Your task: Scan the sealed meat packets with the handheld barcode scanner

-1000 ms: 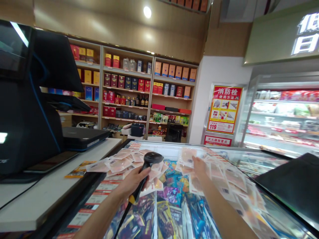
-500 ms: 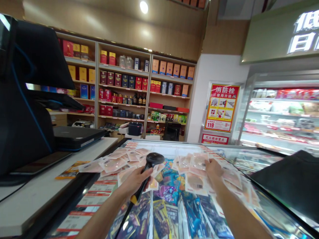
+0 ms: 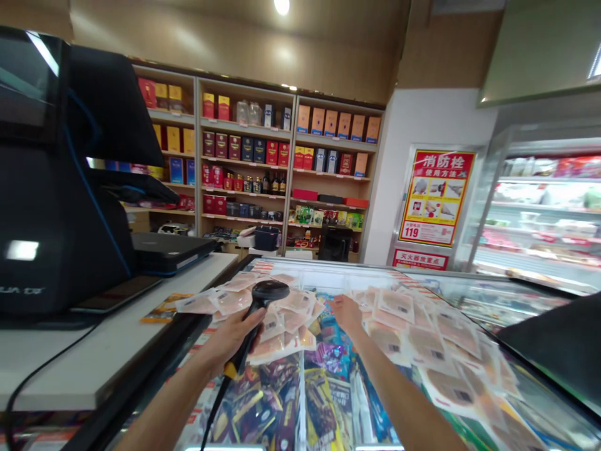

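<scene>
The left hand [image 3: 233, 337] clasps a black scanner [image 3: 261, 297] over a glass-topped case [image 3: 323, 277]; whether the curled right hand [image 3: 346, 314] holds anything, I cannot tell. Flat packets [image 3: 397, 305] lie either side of it. Left of the grip runs a white counter [image 3: 51, 363]; beyond, shelves [image 3: 198, 150] of boxes.

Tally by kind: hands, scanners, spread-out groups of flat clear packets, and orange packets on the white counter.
Hands: 2 (left hand, right hand)
Scanners: 1 (black scanner)
Groups of flat packets: 2 (left group, right group); single packets overlap too much to count
Orange packets: 1 (orange packet on the white counter)
Total: 6
</scene>
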Available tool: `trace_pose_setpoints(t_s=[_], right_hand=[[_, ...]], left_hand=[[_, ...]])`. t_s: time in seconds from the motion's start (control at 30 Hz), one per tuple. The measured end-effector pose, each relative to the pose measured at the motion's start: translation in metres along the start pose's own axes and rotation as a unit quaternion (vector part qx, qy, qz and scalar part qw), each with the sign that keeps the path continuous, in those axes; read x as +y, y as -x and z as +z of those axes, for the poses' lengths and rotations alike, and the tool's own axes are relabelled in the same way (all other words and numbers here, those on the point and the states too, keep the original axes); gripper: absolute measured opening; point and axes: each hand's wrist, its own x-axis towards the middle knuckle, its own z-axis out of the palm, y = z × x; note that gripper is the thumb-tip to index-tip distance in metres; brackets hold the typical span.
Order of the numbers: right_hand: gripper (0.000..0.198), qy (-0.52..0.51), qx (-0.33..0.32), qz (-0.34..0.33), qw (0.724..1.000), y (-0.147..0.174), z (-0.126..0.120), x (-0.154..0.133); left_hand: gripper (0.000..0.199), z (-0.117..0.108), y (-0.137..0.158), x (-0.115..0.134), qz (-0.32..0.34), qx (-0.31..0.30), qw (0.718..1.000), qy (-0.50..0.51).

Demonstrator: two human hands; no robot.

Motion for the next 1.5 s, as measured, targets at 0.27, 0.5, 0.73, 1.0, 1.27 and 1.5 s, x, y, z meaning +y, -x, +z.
trace_pose_setpoints(t_s=[0.27,0.5,0.73,1.0,1.27,1.5], right_hand=[[0.031,-0.017,-0.066,0.062,0.996,0.003,0.045,-0.038],[0.020,-0.108,-0.083,0.111,0.985,-0.007,0.053,-0.040],[0.013,-0.265,-0.078,0.110,0.955,0.001,0.038,-0.028],[0.019,-0.443,-0.067,0.144,0.882,0.011,0.020,-0.001],[0.018,-0.447,-0.060,0.144,0.881,0.010,0.011,0.009],[0.028,-0.403,-0.056,0.125,0.905,0.010,0.009,0.010]], left_hand=[[0.033,-0.022,0.014,0.000,-0.023,0.034,0.999,-0.001],[0.033,-0.026,0.018,-0.001,-0.025,0.040,0.999,0.006],[0.030,-0.018,0.018,0.000,-0.017,0.001,0.999,0.029],[0.031,0.008,0.020,0.014,0.002,-0.068,0.998,0.000],[0.028,0.032,0.017,0.024,0.009,-0.120,0.992,0.032],[0.027,0.037,0.014,0.024,-0.007,-0.133,0.989,0.061]])
